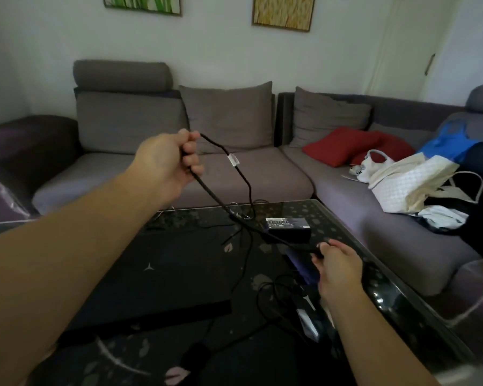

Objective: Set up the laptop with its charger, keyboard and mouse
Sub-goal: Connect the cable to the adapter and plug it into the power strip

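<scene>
My left hand (166,160) is raised, arm extended, fingers curled around the charger cable (207,188) (white tag attached). My right hand (336,263) pinches the cable's lower end above the table (360,246).

Left hand (166,162) raised, arm outstretched, fingers curled in a tight grip; right hand (338,270) lower, pinching.

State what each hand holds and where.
Left hand grips the charger cable at a raised bend; right hand pinches the same cable lower down.
</scene>
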The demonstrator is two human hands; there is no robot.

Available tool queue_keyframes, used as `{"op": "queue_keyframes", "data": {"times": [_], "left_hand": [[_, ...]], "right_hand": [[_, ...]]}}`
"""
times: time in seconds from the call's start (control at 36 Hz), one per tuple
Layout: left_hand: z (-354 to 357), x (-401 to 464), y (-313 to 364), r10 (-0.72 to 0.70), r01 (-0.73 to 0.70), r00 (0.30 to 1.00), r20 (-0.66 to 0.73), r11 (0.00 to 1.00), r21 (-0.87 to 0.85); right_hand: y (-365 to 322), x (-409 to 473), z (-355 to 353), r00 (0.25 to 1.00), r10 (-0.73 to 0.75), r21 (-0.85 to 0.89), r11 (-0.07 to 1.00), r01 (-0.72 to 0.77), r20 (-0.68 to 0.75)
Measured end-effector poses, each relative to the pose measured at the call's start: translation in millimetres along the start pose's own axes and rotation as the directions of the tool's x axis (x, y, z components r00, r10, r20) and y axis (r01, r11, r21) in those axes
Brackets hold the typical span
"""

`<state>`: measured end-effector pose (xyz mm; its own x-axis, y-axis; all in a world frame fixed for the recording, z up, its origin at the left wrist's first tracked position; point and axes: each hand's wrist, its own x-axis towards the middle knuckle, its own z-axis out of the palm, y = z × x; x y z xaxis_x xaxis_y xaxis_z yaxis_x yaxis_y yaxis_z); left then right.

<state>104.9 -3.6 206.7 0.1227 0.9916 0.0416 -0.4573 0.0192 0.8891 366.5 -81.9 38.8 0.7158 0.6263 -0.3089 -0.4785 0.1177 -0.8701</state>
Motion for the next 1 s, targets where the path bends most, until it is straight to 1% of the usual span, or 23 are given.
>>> {"op": "queue_keyframes", "data": {"times": [0.03,0.08,0.17,0.22,0.31,0.33,0.39,0.47,0.56,0.61,0.69,0.75,0.78,0.81,0.86,0.89,0.92,0.94,1.0], "left_hand": [[-0.3,-2.6,-3.8,0.002,-0.002,1.0,-0.002,0.997,0.078],[2.5,-11.7,-15.4,-0.005,0.003,1.0,0.011,0.976,0.219],[8.1,-25.8,-37.8,-0.053,0.036,0.998,0.047,0.95,0.31],[8.8,-32.4,-54.2,-0.101,0.063,0.992,0.078,0.919,0.389],[3.7,-38.0,-78.5,-0.15,0.045,0.98,0.13,0.806,0.59],[0.8,-40.3,-84.4,-0.162,0.036,0.977,0.135,0.759,0.65],[-7.3,-44.2,-92.6,-0.204,0.029,0.968,0.148,0.673,0.74],[-24.5,-48.2,-98.4,-0.269,0.043,0.949,0.165,0.627,0.778],[-43.5,-47.4,-98.8,-0.245,0.008,0.957,0.155,0.557,0.831],[-56.0,-45.5,-98.4,-0.247,0.01,0.96,0.13,0.495,0.869],[-73.1,-43.5,-99.3,-0.353,0.059,0.931,0.097,0.407,0.912],[-79.6,-41.4,-101.9,-0.425,0.102,0.903,0.059,0.348,0.932],[-80.9,-40.0,-103.5,-0.434,0.114,0.9,0.039,0.319,0.941],[-81.3,-38.0,-105.4,-0.431,0.116,0.902,0.021,0.291,0.95],[-77.1,-33.3,-107.7,-0.393,0.078,0.919,0.024,0.241,0.967],[-72.3,-31.2,-108.3,-0.359,0.06,0.933,0.035,0.25,0.967],[-66.3,-28.0,-109.7,-0.325,0.054,0.945,0.045,0.292,0.955],[-58.5,-26.6,-110.5,-0.316,0.084,0.948,0.047,0.389,0.917],[-40.8,-27.6,-111.5,-0.373,0.196,0.925,0.07,0.629,0.752]], "right_hand": [[-1.6,-0.8,0.0,1.0,0.006,0.035,0.999,-0.006,0.02],[-5.8,-8.7,6.8,0.99,0.044,0.118,0.991,-0.06,0.131],[-1.9,-25.8,25.5,0.953,0.114,0.156,0.974,-0.162,0.281],[6.1,-37.2,36.6,0.903,0.151,0.14,0.965,-0.224,0.402],[8.0,-51.4,40.8,0.797,0.208,0.175,0.915,-0.363,0.568],[4.3,-54.2,38.9,0.777,0.213,0.198,0.896,-0.397,0.593],[-2.2,-53.1,34.1,0.765,0.2,0.234,0.878,-0.417,0.612],[-2.4,-45.3,29.8,0.777,0.207,0.217,0.889,-0.403,0.595],[-3.0,-38.0,26.5,0.805,0.214,0.244,0.883,-0.402,0.554],[-7.1,-36.0,25.5,0.802,0.202,0.266,0.874,-0.406,0.563],[-11.8,-37.3,28.1,0.79,0.162,0.262,0.888,-0.378,0.592],[-13.7,-40.7,32.4,0.81,0.113,0.185,0.947,-0.263,0.576],[-13.8,-42.4,35.1,0.822,0.08,0.129,0.975,-0.183,0.564],[-13.3,-45.0,38.4,0.826,0.049,0.068,0.992,-0.105,0.562],[-11.0,-51.8,45.3,0.811,0.018,-0.049,0.999,0.013,0.585],[-9.1,-55.8,48.5,0.793,0.017,-0.098,0.994,0.054,0.609],[-7.2,-60.5,51.6,0.771,0.024,-0.139,0.987,0.084,0.636],[-5.9,-65.4,54.5,0.75,0.037,-0.175,0.979,0.106,0.661],[-4.4,-75.0,59.2,0.7,0.069,-0.237,0.961,0.145,0.71]]}}
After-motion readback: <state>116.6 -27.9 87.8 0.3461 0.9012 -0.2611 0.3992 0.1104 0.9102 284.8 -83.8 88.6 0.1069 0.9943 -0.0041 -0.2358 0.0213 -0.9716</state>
